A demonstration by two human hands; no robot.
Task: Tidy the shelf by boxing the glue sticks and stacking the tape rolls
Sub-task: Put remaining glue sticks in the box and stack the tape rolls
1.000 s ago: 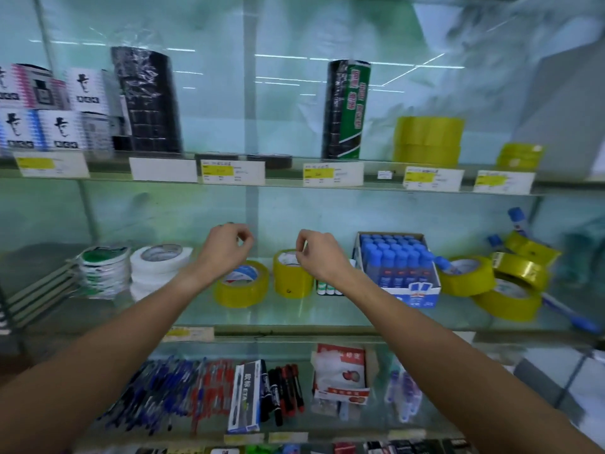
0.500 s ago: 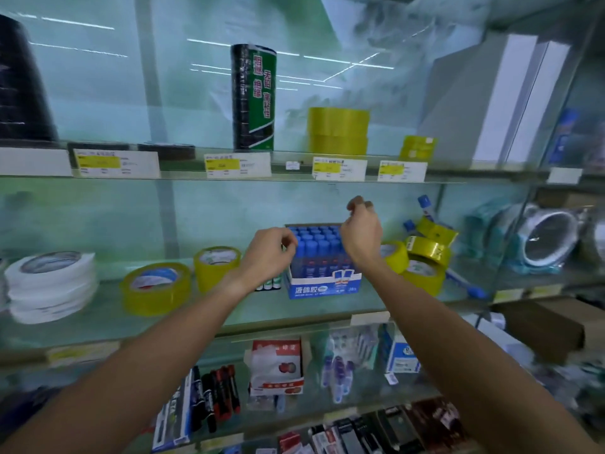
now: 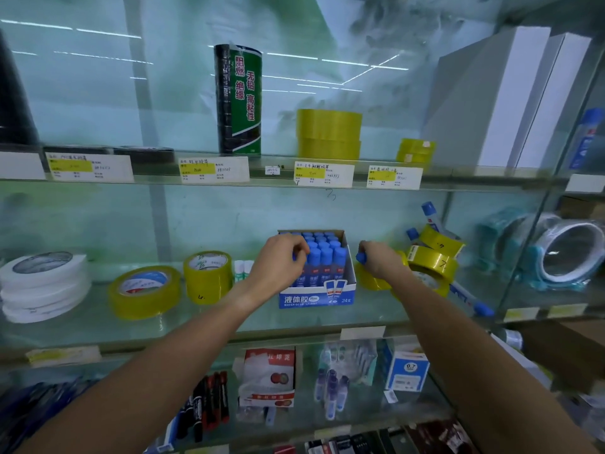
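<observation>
I see left hand (image 3: 278,267) curled at glue box (image 3: 317,294), grip unclear. Right hand (image 3: 379,260) squeezes blue-capped glue stick (image 3: 361,257) beside yellow tape rolls (image 3: 432,263).

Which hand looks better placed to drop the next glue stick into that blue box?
The right hand: its fingers already grip a blue-capped glue stick just beside the box. The left hand rests on the sticks inside.
</observation>
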